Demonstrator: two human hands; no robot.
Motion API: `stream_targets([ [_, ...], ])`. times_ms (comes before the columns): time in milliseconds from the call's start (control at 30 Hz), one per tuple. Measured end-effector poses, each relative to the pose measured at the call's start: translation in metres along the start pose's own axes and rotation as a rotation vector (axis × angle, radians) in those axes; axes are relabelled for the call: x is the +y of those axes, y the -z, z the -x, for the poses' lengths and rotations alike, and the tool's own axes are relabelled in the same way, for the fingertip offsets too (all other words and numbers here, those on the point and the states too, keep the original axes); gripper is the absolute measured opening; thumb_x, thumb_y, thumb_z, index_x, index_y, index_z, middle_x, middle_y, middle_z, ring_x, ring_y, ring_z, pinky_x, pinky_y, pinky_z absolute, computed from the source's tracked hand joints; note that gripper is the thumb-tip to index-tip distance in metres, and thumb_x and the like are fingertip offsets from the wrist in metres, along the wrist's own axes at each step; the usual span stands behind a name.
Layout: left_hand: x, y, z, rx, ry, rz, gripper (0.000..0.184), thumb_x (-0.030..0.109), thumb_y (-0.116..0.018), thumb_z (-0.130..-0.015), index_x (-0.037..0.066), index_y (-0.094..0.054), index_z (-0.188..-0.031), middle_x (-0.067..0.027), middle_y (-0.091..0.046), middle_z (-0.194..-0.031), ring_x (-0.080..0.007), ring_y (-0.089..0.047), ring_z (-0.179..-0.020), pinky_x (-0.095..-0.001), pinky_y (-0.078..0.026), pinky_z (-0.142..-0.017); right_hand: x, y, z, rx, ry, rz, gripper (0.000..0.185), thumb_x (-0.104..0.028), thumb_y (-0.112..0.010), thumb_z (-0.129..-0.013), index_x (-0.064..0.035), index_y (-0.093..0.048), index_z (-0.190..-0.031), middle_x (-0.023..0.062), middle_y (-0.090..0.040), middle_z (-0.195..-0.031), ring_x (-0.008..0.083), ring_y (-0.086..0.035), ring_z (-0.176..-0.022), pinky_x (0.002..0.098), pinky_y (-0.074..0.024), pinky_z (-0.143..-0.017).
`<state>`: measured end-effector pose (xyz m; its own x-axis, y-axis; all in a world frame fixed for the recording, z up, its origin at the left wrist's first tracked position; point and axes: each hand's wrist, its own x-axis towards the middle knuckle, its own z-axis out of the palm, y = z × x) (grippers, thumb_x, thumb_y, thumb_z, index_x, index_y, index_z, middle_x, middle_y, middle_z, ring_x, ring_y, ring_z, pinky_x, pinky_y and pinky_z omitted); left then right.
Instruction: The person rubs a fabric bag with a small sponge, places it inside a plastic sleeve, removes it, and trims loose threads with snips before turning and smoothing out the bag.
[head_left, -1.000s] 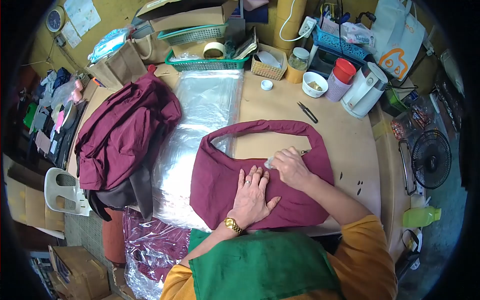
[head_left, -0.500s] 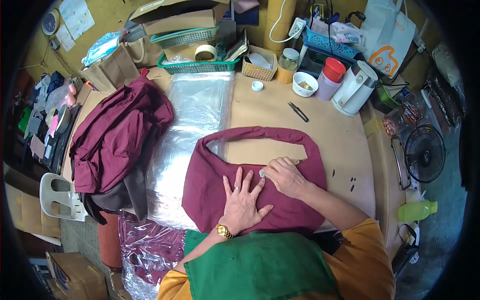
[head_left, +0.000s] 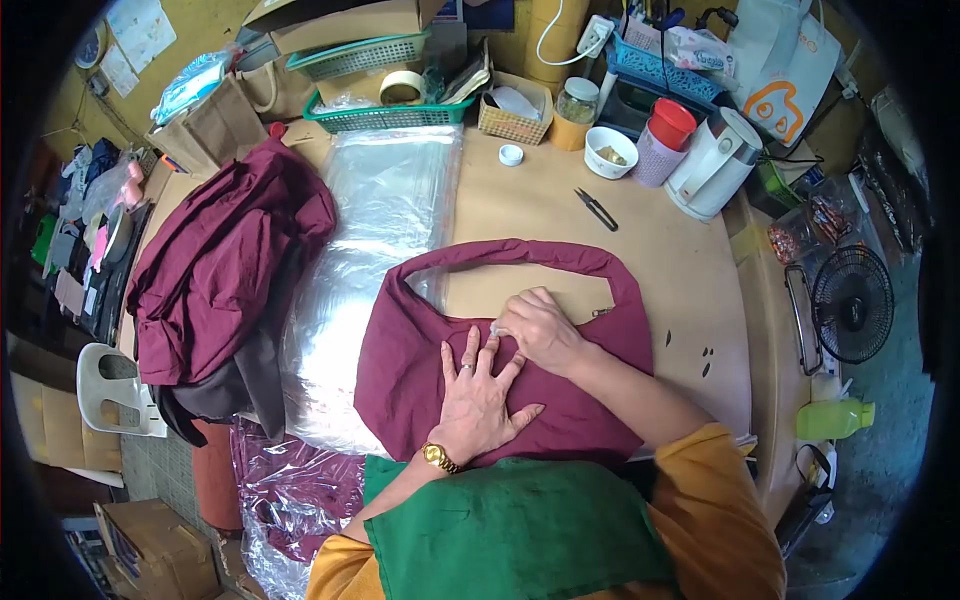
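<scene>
A maroon shoulder bag (head_left: 400, 375) lies flat on the brown worktable (head_left: 690, 300), its strap curving away from me. My left hand (head_left: 480, 400), with a ring and a gold watch, rests on the front of the bag with fingers spread. Just beyond its fingertips, my right hand (head_left: 540, 330) pinches a small whitish wad (head_left: 495, 328) against the bag near the zipped opening. The zipper pull (head_left: 601, 312) shows at the right end of the opening.
Clear plastic sheets (head_left: 385, 220) lie left of the bag, beside piled maroon fabric (head_left: 225, 270). Black snips (head_left: 597, 209), a white lid (head_left: 511, 155), a bowl (head_left: 610, 153), a red cup (head_left: 671, 124) and a kettle (head_left: 714, 165) stand or lie beyond. A fan (head_left: 853, 304) is at right.
My right hand has moved left along the bag's upper edge with the wad, close to my left fingertips. The left hand's fingers have spread from their earlier closer position.
</scene>
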<state>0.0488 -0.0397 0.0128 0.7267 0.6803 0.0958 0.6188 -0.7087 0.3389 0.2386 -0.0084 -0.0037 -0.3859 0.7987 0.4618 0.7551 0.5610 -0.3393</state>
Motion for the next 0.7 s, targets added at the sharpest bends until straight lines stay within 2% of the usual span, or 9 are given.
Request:
stream_targets([
  [133, -0.002, 0.001, 0.0, 0.021, -0.004, 0.021, 0.076, 0.065, -0.061, -0.079, 0.016, -0.053, -0.137, -0.0245, -0.041, -0.142, -0.0465, -0.026, -0.141, -0.0699, -0.012, -0.111, -0.007, 0.008, 0.014, 0.09, 0.025, 0.022, 0.007, -0.01, -0.061, -0.08, -0.007, -0.065, -0.085, 0.0072, -0.057, -0.087, 0.0259, -0.056, -0.09, 0.0404, -0.0411, -0.083],
  [200, -0.002, 0.001, -0.002, 0.021, -0.003, 0.013, 0.076, 0.065, -0.061, -0.079, 0.016, -0.053, -0.137, -0.0247, -0.041, -0.142, -0.0464, -0.026, -0.141, -0.0698, -0.012, -0.111, -0.004, 0.019, 0.026, -0.027, -0.062, 0.053, 0.008, -0.01, -0.061, -0.079, -0.0066, -0.065, -0.085, 0.0071, -0.057, -0.088, 0.0259, -0.056, -0.091, 0.04, -0.041, -0.083],
  [333, -0.001, 0.002, -0.001, -0.034, -0.002, -0.036, 0.076, 0.065, -0.06, -0.08, 0.016, -0.053, -0.137, -0.0253, -0.041, -0.142, -0.0458, -0.025, -0.141, -0.0695, -0.013, -0.111, -0.007, 0.006, 0.006, -0.026, -0.004, 0.081, 0.009, -0.009, -0.063, -0.077, -0.007, -0.066, -0.086, 0.0071, -0.058, -0.089, 0.0255, -0.056, -0.09, 0.0393, -0.041, -0.082],
  [533, 0.001, 0.002, 0.0, 0.022, -0.001, 0.008, 0.076, 0.065, -0.061, -0.079, 0.015, -0.054, -0.136, -0.0264, -0.039, -0.143, -0.0458, -0.026, -0.141, -0.0688, -0.013, -0.111, -0.003, 0.016, 0.024, -0.011, -0.014, 0.029, 0.008, -0.006, -0.065, -0.073, -0.0067, -0.064, -0.081, 0.0074, -0.057, -0.085, 0.0259, -0.055, -0.088, 0.0388, -0.0415, -0.08],
  [700, 0.002, 0.001, 0.0, 0.025, -0.013, -0.013, 0.076, 0.065, -0.062, -0.079, 0.014, -0.055, -0.135, -0.0273, -0.04, -0.142, -0.0462, -0.028, -0.14, -0.0683, -0.015, -0.111, -0.007, -0.001, 0.004, -0.019, 0.01, 0.077, 0.008, -0.007, -0.064, -0.074, -0.0072, -0.064, -0.081, 0.0072, -0.057, -0.085, 0.0257, -0.055, -0.088, 0.0389, -0.0417, -0.081],
])
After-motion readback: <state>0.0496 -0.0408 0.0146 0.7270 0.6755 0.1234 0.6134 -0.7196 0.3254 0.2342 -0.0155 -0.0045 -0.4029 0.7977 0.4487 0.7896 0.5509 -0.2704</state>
